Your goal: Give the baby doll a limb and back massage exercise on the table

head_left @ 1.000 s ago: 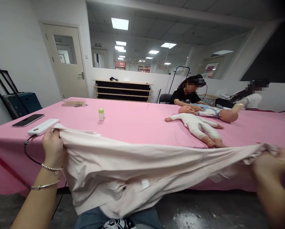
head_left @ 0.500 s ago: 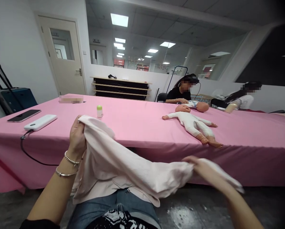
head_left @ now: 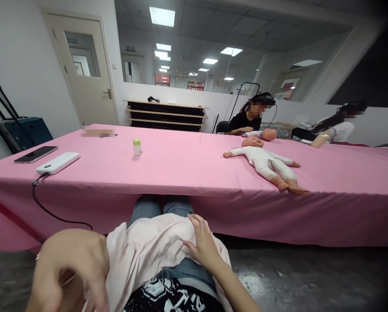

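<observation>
Pale-pink knit cloth (head_left: 148, 251) lies bunched across the person's lap, just below the near edge of the pink-covered table (head_left: 181, 173). It is loose and rumpled, and no squared edge or neat crease shows; so far, nothing about it looks folded or stacked, and it remains gathered up rather than laid out.

The hands are apart, with the cloth between them. The right hand (head_left: 203, 245) rests on top of the fabric with its fingers spread, pressing lightly rather than pinching. The left hand (head_left: 70, 271) is close to the camera and blurred, at the cloth's left side with its fingers curled; whether it has hold of any fabric, I cannot tell. Blue jeans (head_left: 161, 206) show beyond the cloth, under the table's edge, and a black printed top (head_left: 171, 297) shows below it.

At the table's left end lie a smartphone (head_left: 36, 154) and a white power bank (head_left: 57, 163), its black cable (head_left: 51, 212) hanging over the edge. Further along stands a small bottle with a green cap (head_left: 136, 147). Right of centre, a baby doll in a white sleepsuit (head_left: 262, 162) lies on its back — its feet just short of the near edge. At the far side, a co-worker in black (head_left: 246, 121) sits with a hand by a second doll (head_left: 265, 134).
</observation>
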Tool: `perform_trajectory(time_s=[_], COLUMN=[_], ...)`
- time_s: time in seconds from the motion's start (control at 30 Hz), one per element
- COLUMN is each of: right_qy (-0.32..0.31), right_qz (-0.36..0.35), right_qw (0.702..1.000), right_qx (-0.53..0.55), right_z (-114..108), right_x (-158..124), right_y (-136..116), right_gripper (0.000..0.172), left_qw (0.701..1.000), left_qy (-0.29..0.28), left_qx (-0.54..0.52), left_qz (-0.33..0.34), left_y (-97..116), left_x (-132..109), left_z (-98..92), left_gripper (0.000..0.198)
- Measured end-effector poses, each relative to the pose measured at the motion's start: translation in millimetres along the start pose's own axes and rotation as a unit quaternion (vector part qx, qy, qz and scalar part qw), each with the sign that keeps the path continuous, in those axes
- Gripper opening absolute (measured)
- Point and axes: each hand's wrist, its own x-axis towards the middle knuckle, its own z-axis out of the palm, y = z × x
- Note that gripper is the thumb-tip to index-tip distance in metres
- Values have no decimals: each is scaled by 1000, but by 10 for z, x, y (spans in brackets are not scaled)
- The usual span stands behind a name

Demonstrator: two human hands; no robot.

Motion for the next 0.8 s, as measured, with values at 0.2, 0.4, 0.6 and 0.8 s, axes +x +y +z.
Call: perform_trajectory(time_s=[0.2, 0.4, 0.6, 0.8], right_qy=[-157, -210, -459, -364], right_qz=[84, 134, 265, 322], right_qw=[984, 952, 801, 866], right_qx=[1, 179, 278, 117], right_z=[259, -239, -950, -258], right_x=[-187, -659, -1383, -1667], right_y=[286, 385, 698, 836], right_gripper=[25, 6, 48, 38], left_qw=[872, 841, 806, 695], left_qy=[296, 186, 176, 194], left_qx=[91, 121, 93, 215], left_qz=[-380, -494, -557, -658], left_y=[-612, -1374, -1190, -873], left_x=[601, 349, 16, -89], left_z=[309, 1074, 1074, 795], left_gripper=[54, 47, 31, 40])
